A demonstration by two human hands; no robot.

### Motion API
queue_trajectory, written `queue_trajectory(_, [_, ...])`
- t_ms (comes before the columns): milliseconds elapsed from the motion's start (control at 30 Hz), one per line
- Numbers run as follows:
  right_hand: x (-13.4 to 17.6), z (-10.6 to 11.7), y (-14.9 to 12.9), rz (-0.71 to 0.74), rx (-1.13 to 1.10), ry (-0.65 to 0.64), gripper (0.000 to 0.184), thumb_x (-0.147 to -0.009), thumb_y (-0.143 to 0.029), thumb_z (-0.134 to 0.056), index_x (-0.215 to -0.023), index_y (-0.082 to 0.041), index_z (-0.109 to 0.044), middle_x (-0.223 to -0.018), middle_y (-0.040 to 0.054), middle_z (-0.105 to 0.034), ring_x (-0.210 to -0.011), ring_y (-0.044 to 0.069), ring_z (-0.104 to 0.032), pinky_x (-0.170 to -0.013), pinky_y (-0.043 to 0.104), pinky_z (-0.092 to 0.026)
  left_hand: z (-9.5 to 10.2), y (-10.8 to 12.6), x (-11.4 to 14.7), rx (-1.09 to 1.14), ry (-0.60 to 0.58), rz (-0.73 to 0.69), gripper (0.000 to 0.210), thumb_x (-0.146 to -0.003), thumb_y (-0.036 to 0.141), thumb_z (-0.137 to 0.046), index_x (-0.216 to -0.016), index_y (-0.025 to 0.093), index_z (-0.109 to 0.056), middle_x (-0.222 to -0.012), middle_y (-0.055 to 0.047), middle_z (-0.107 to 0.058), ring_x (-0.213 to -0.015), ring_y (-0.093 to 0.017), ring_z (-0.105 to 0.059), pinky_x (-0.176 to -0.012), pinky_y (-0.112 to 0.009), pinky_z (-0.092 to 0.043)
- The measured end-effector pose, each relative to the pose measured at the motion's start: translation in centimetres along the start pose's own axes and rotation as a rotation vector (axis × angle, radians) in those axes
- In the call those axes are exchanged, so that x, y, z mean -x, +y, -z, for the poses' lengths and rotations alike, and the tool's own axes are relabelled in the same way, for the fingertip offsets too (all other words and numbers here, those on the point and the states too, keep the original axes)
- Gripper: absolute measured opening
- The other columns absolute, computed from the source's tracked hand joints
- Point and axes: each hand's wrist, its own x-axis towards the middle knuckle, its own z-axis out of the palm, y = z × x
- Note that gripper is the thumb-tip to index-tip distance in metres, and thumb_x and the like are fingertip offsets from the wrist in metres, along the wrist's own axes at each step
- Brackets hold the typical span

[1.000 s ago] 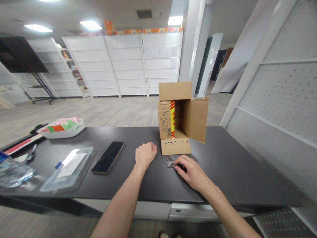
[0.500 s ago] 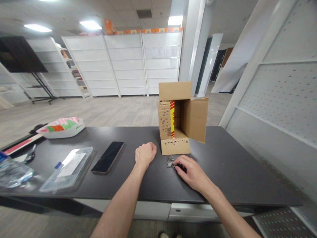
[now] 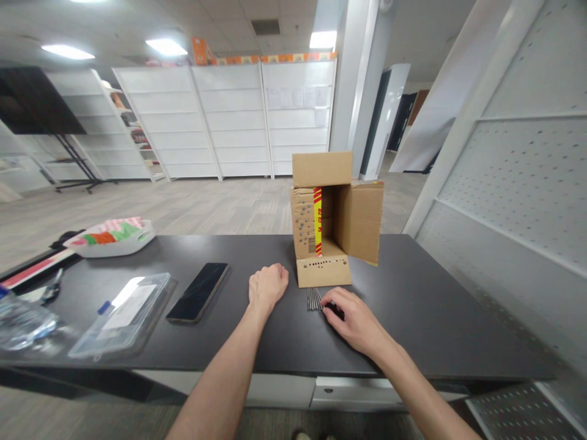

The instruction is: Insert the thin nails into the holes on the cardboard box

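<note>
A row of several thin metal rods (image 3: 313,299), like long nails or screws, lies side by side on the dark table, just in front of a cardboard box. My right hand (image 3: 346,315) rests at the row's right end, thumb and fingers curled into a pinch with the tips against the rods; what is between them is too small to make out. Left of the row, my left hand (image 3: 269,284) sits on the tabletop as a loose fist, apart from the rods. The cardboard box (image 3: 305,223) stands open toward me, its lower flap pierced by a line of small holes.
A black phone (image 3: 198,293) lies left of my left hand, beside a clear plastic case (image 3: 123,318). Farther left are a water bottle (image 3: 25,321) and a white basket (image 3: 112,244) of colourful items. A white perforated panel (image 3: 518,201) rises on the right.
The whole view has shifted very slightly to the left. Both hands, the rods and the box keep their places relative to one another.
</note>
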Motion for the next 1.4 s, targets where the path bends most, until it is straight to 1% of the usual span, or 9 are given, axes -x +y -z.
queue_trajectory(233, [-0.5, 0.6, -0.2, -0.068, -0.049, 0.003, 0.015, -0.087, -0.024, -0.049, -0.097, -0.021, -0.06, -0.09, 0.0032, -0.062, -0.074, 0.015, -0.055, -0.072, 0.029, -0.043, -0.1, 0.0, -0.1, 0.014, -0.003, 0.0, 0.045, -0.089, 0.041, -0.028, -0.089, 0.021, -0.068, -0.087, -0.013, -0.07, -0.084, -0.028, -0.067, -0.073, -0.037, -0.048])
queue_trajectory(400, [-1.6, 1.3, 0.9, -0.161, -0.046, -0.01, 0.024, -0.085, -0.026, -0.049, -0.107, -0.021, -0.057, -0.094, 0.0032, -0.064, -0.069, 0.014, -0.055, -0.067, 0.028, -0.042, -0.1, 0.1, 0.0, 0.007, -0.002, 0.0, 0.046, -0.089, 0.041, -0.027, -0.089, 0.02, -0.068, -0.087, -0.014, -0.07, -0.084, -0.029, -0.067, -0.073, -0.037, -0.048])
queue_trajectory(500, [-2.7, 1.6, 1.9, -0.209, -0.064, 0.005, 0.029, -0.083, -0.026, -0.049, -0.112, -0.021, -0.053, -0.087, 0.0017, -0.064, -0.068, 0.014, -0.056, -0.067, 0.028, -0.042, 0.0, 0.1, 0.0, 0.005, -0.01, -0.001, 0.047, -0.089, 0.042, -0.027, -0.091, 0.02, -0.068, -0.089, -0.014, -0.07, -0.086, -0.028, -0.067, -0.074, -0.036, -0.047])
queue_trajectory(667, [-4.4, 1.5, 3.1, -0.339, -0.067, 0.178, 0.031, -0.079, -0.026, -0.05, -0.109, -0.019, -0.052, -0.075, 0.0001, -0.064, -0.066, 0.015, -0.058, -0.066, 0.029, -0.042, 0.2, 0.1, 0.1, 0.01, -0.014, -0.006, 0.045, -0.089, 0.04, -0.027, -0.09, 0.02, -0.068, -0.087, -0.013, -0.07, -0.084, -0.029, -0.067, -0.072, -0.037, -0.047])
queue_trajectory(800, [-5.2, 0.9, 3.6, -0.396, -0.092, 0.269, 0.029, -0.076, -0.027, -0.049, -0.102, -0.017, -0.053, -0.065, -0.0017, -0.061, -0.063, 0.016, -0.057, -0.064, 0.029, -0.041, 0.4, 0.2, 0.1, 0.01, -0.016, 0.0, 0.045, -0.089, 0.04, -0.027, -0.089, 0.02, -0.067, -0.087, -0.014, -0.07, -0.084, -0.029, -0.067, -0.072, -0.036, -0.047])
queue_trajectory(900, [-5.5, 0.4, 3.8, -0.424, -0.183, 0.317, 0.029, -0.073, -0.029, -0.05, -0.099, -0.016, -0.053, -0.061, -0.0024, -0.059, -0.06, 0.016, -0.057, -0.062, 0.029, -0.042, 0.4, 0.3, 0.2, 0.008, -0.025, 0.009, 0.045, -0.09, 0.04, -0.028, -0.091, 0.02, -0.067, -0.088, -0.014, -0.069, -0.085, -0.028, -0.067, -0.073, -0.036, -0.047])
queue_trajectory(1000, [-5.7, 0.1, 3.9, -0.476, -0.335, 0.341, 0.029, -0.071, -0.031, -0.052, -0.097, -0.017, -0.052, -0.06, -0.0034, -0.058, -0.051, 0.013, -0.053, -0.054, 0.027, -0.041, 0.3, 0.2, 0.1, 0.009, -0.018, 0.004, 0.045, -0.09, 0.04, -0.028, -0.091, 0.02, -0.067, -0.088, -0.014, -0.069, -0.086, -0.028, -0.067, -0.074, -0.036, -0.047])
queue_trajectory(1200, [-5.8, 0.2, 3.1, -0.57, -0.645, 0.334, 0.033, -0.069, -0.033, -0.057, -0.097, -0.018, -0.048, -0.056, -0.007, -0.055, -0.033, 0.006, -0.037, -0.033, 0.019, -0.027, 0.1, 0.0, 0.1, 0.019, -0.012, -0.005, 0.045, -0.089, 0.04, -0.027, -0.091, 0.02, -0.067, -0.088, -0.014, -0.069, -0.085, -0.029, -0.067, -0.073, -0.037, -0.047])
queue_trajectory(1400, [-5.7, 0.4, 2.4, -0.6, -0.848, 0.326, 0.039, -0.066, -0.033, -0.063, -0.098, -0.018, -0.047, -0.056, -0.0073, -0.056, -0.033, 0.005, -0.037, -0.03, 0.017, -0.025, 0.2, 0.1, 0.1, 0.013, -0.019, 0.001, 0.046, -0.089, 0.04, -0.026, -0.092, 0.02, -0.068, -0.09, -0.015, -0.069, -0.086, -0.027, -0.066, -0.075, -0.036, -0.046])
